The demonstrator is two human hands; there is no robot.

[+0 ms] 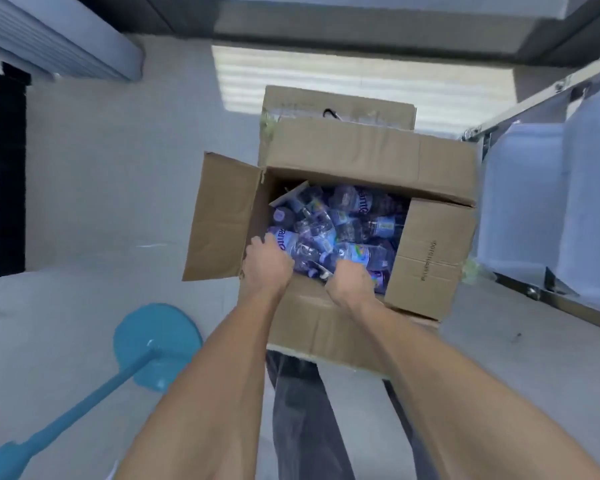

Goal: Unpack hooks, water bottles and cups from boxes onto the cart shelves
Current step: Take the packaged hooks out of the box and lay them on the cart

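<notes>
Reaching into the open brown cardboard box (pixel 326 327), my left hand (pixel 267 268) curls round a clear blue-labelled plastic water bottle (pixel 288 242) and my right hand (pixel 350 280) grips another; a second box (pixel 340 105) stands beyond.

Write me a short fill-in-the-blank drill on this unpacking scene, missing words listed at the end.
1. Both hands, the left hand and the right hand, reach into an open ____ box.
2. The box is full of plastic water ____.
3. The round stand base on the floor at the left is coloured ____.

Missing words: cardboard; bottles; blue
</notes>
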